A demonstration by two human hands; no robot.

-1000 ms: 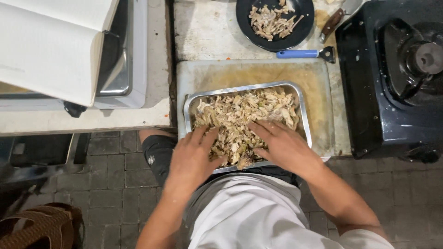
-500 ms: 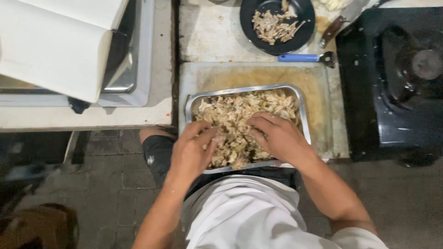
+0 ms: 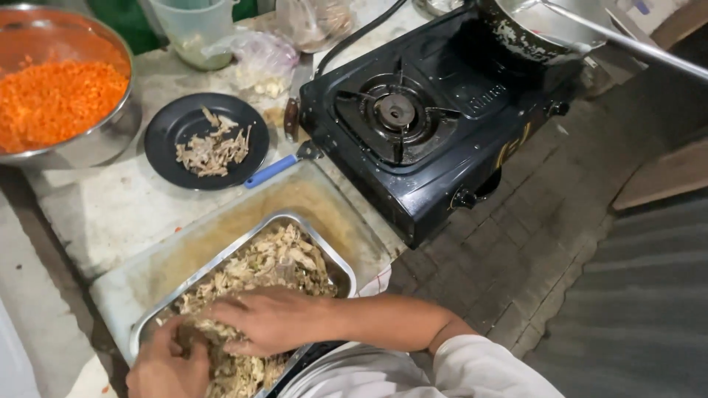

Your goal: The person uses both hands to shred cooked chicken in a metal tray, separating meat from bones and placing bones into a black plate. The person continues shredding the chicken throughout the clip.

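Note:
A metal tray (image 3: 335, 259) holds a heap of shredded pale meat (image 3: 276, 259) and rests on a stained cutting board (image 3: 221, 228). My right hand (image 3: 269, 318) lies palm down in the meat, fingers curled around a clump. My left hand (image 3: 168, 366) is at the tray's near left corner, also closed on shredded meat. A white sleeve covers my right upper arm at the bottom edge.
A black plate (image 3: 166, 129) with a little shredded meat sits behind the board. A blue-handled tool (image 3: 271, 170) lies beside it. A metal bowl (image 3: 88, 144) of grated orange vegetable stands at far left. A black gas stove (image 3: 424, 125) with a pan (image 3: 531, 33) is to the right, above a brick floor.
The camera has swung right and tilted, bringing the stove, the bowl and the floor into view. Both hands have stayed in the tray, working the meat.

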